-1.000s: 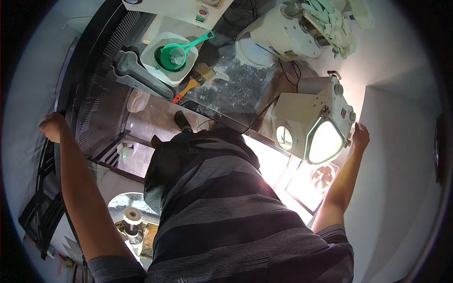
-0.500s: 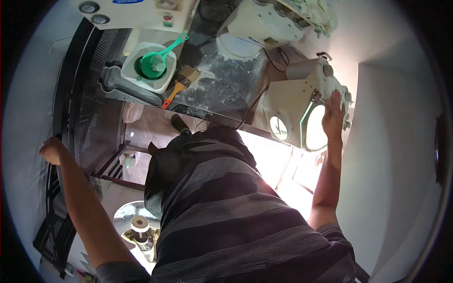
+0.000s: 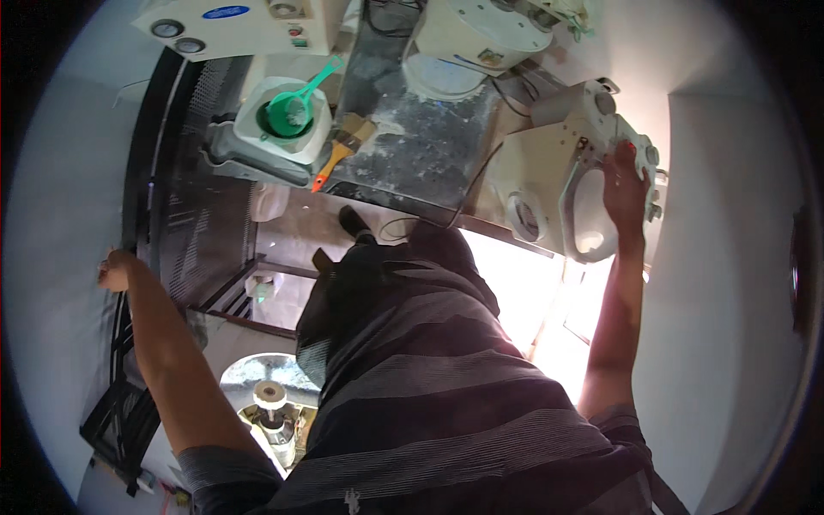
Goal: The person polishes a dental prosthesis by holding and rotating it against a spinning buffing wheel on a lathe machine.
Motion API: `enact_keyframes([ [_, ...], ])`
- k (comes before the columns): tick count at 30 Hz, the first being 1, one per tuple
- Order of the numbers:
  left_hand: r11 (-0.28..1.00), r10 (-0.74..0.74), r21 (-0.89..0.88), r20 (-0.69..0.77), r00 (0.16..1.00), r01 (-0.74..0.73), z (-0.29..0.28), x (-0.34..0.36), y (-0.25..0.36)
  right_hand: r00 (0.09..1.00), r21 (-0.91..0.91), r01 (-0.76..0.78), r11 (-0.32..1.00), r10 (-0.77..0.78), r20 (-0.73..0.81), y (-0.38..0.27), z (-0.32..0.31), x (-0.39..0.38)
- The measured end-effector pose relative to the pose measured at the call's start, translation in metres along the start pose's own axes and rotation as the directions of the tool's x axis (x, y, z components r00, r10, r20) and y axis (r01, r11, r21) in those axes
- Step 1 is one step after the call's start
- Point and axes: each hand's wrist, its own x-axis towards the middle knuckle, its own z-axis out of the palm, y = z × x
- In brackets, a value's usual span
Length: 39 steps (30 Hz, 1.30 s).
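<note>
My right hand (image 3: 627,193) rests on the front of a cream box-shaped machine (image 3: 549,146), beside its row of knobs (image 3: 651,159). Its fingers are stretched out, and a small red glow shows at one fingertip. Just below that hand is the machine's oval window (image 3: 589,215), now dim; a round port (image 3: 524,216) sits on the machine's side. Far to the left, my left hand (image 3: 116,269) is closed against the wall by a black frame (image 3: 142,206). What its fingers hold, if anything, is hidden.
On the dusty dark bench (image 3: 412,163) lie a brush with an orange handle (image 3: 342,153), a white tub (image 3: 300,153) holding a green scoop (image 3: 292,112), and a grey tray (image 3: 232,154). A cream machine with dials (image 3: 232,30) stands behind. A round-topped device (image 3: 270,403) sits lower left.
The oval window and round port have gone from brightly lit to dim. My right hand has shifted slightly on the panel, and the whole view has moved a little.
</note>
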Motion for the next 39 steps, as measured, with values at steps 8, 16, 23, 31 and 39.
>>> enact_keyframes([
  [8, 0.272, 0.215, -0.945, -0.121, 0.969, -0.179, -0.056, -0.127, 0.06, 0.996, 0.388, 0.007, 0.922, -0.041, 0.08, -0.001, -0.05, 0.035],
  [16, 0.186, 0.139, -0.749, 0.661, 0.737, 0.636, -0.275, -0.348, 0.035, 0.922, 0.534, 0.371, 0.76, -0.233, -0.309, -0.027, -0.064, 0.027],
  [23, 0.193, 0.027, -0.739, 0.661, 0.75, 0.645, -0.412, -0.393, -0.033, 0.764, 0.715, 0.592, 0.372, -0.543, -0.349, -0.103, -0.08, -0.016],
  [31, 0.243, -0.301, -0.689, 0.615, 0.728, 0.683, -0.519, -0.422, -0.164, 0.445, 0.69, 0.722, 0.044, -0.794, -0.415, -0.169, -0.067, -0.115],
  [39, 0.296, -0.543, -0.688, 0.449, 0.709, 0.663, -0.63, -0.417, -0.288, 0.389, 0.787, 0.616, -0.032, -0.857, -0.339, -0.204, -0.05, -0.227],
])
